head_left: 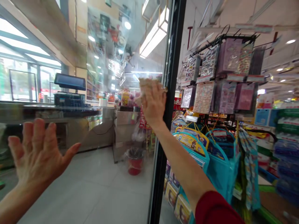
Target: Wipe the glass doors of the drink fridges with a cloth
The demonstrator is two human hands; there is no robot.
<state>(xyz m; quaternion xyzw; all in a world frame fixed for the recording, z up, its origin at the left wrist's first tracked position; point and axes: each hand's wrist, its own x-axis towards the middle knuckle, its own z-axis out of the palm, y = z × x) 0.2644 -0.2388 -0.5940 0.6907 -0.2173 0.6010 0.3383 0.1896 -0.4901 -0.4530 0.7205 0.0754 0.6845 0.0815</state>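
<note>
A tall glass door (105,93) with a black frame (170,77) fills the left and middle of the view. My left hand (38,152) is flat against the glass at lower left, fingers spread, holding nothing. My right hand (153,102) is raised high near the frame's edge and presses a beige cloth (146,85) against the glass. My right arm wears a red sleeve (215,208).
Through the glass I see a shop counter with a cash register (70,90) and a red bin (135,161) on the tiled floor. Right of the frame stand a rack of sticker packs (221,77), turquoise bags (210,155) and stocked shelves (285,140).
</note>
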